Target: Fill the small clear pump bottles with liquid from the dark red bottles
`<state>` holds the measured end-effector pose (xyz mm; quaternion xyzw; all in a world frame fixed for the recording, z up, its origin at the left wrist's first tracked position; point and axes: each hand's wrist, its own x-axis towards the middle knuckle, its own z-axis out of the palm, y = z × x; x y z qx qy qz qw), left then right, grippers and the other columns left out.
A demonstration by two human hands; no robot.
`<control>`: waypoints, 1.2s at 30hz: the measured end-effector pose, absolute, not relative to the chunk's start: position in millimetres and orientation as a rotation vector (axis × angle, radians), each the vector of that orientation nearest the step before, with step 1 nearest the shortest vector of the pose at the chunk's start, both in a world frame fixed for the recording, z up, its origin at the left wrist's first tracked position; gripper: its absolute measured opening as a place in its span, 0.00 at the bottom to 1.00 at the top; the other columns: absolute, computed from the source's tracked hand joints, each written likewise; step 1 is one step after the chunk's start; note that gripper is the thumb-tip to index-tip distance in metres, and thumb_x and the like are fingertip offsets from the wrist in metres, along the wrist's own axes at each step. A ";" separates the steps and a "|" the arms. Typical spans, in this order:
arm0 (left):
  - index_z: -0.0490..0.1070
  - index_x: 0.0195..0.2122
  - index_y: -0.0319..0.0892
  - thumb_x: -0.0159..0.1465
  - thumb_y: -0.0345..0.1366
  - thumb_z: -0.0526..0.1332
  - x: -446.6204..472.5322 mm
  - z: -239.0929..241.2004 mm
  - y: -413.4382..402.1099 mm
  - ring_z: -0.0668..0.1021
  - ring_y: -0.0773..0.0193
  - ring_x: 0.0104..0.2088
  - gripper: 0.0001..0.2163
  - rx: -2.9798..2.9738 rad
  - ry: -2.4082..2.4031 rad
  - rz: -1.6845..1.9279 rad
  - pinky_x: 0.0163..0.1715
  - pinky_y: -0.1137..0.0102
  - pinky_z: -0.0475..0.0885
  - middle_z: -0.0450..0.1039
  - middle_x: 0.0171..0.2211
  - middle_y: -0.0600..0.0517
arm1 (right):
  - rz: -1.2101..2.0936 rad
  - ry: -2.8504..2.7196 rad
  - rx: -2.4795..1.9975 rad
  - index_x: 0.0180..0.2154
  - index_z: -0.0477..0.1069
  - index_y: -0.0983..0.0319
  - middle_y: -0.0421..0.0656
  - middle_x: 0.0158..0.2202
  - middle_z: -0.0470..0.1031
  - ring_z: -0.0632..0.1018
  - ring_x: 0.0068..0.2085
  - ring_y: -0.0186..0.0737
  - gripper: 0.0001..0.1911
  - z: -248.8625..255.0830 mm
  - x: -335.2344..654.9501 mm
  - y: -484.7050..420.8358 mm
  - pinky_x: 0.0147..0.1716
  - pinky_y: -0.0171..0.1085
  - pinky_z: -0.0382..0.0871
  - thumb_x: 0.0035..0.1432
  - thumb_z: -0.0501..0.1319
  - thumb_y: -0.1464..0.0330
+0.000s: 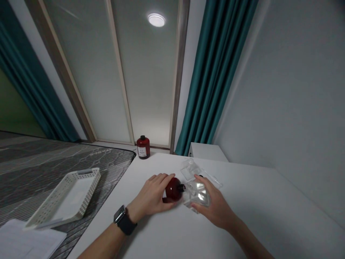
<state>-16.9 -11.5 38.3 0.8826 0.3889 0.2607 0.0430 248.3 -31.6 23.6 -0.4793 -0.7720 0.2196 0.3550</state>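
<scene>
My left hand, with a dark watch on its wrist, is wrapped round a dark red bottle. The bottle lies tilted over, its black neck pointing right. My right hand grips a clear plastic piece, perhaps a bag or a container; its exact kind is hard to make out. The bottle's neck reaches the left edge of this clear piece. Just behind it, more clear plastic packaging rests on the white table. A small black part shows beside my right index finger, mostly hidden.
Another red bottle with a black cap and white label stands upright at the table's far left corner. Left of the table, a white perforated basket and white papers lie on a grey patterned surface. A white cabinet stands behind the table.
</scene>
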 end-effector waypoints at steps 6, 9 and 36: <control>0.59 0.62 0.42 0.58 0.48 0.68 -13.9 36.4 -14.2 0.78 0.45 0.46 0.34 2.652 1.244 0.849 0.47 0.51 0.74 0.74 0.50 0.41 | 0.505 -2.073 -1.155 0.63 0.61 0.58 0.53 0.62 0.69 0.71 0.63 0.55 0.37 35.8 249.1 -26.8 0.62 0.54 0.66 0.52 0.69 0.68; 0.57 0.61 0.41 0.58 0.47 0.68 -13.1 34.6 -15.4 0.78 0.45 0.46 0.34 2.643 1.257 0.864 0.46 0.52 0.75 0.74 0.50 0.40 | 0.477 -2.100 -1.134 0.63 0.61 0.58 0.53 0.62 0.69 0.71 0.63 0.55 0.38 40.4 249.0 -25.7 0.62 0.54 0.66 0.53 0.69 0.68; 0.59 0.61 0.43 0.54 0.44 0.70 -13.0 25.3 -15.7 0.80 0.46 0.46 0.35 2.535 1.247 0.990 0.46 0.54 0.76 0.75 0.50 0.42 | 0.425 -2.176 -1.059 0.62 0.63 0.60 0.55 0.58 0.72 0.74 0.59 0.56 0.37 61.5 247.1 -17.5 0.60 0.55 0.68 0.52 0.70 0.65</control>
